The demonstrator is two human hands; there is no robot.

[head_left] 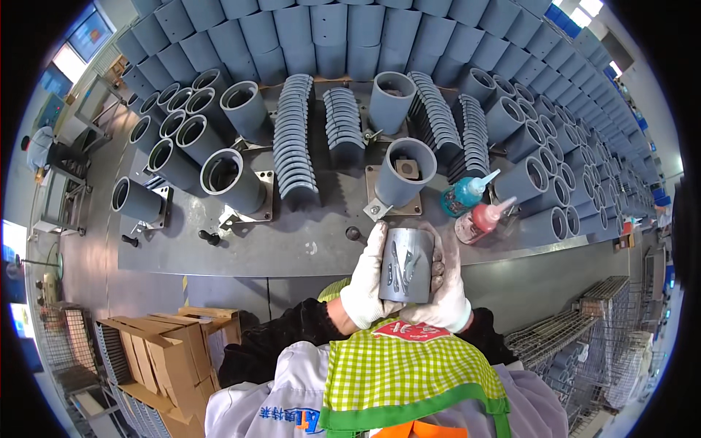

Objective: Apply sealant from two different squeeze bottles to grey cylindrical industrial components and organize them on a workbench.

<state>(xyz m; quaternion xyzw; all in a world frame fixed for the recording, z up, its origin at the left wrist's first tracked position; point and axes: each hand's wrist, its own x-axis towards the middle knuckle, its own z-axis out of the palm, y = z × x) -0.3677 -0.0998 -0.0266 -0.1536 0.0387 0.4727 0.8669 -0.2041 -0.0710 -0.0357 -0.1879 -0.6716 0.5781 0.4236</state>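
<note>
A short grey pipe section [406, 266] w/ glossy wet-looking streaks down its side is held upright just off the near edge of the steel workbench [292, 248], in front of the person's chest. Left hand [369, 281], in a white glove, wraps its left side w/ fingers up the wall; right hand [445, 288], gloved too, cups the right side and base, so both are closed around the piece. Judgement: a steady two-handed grip away from the streaked patch looks best, keeping the wet face outward and unsmeared. Just beyond, near the bench's front edge, a grey sleeve on a base plate [403, 175]; to its right a teal squeeze bottle [467, 193] and a red squeeze bottle [483, 219]. Curved grey half-shells [293, 142] stand in rows mid-bench; stacked pipe sections [328, 29] line the far edge. The held piece's far side and bore are hidden; what the streaks are can't be told.
</note>
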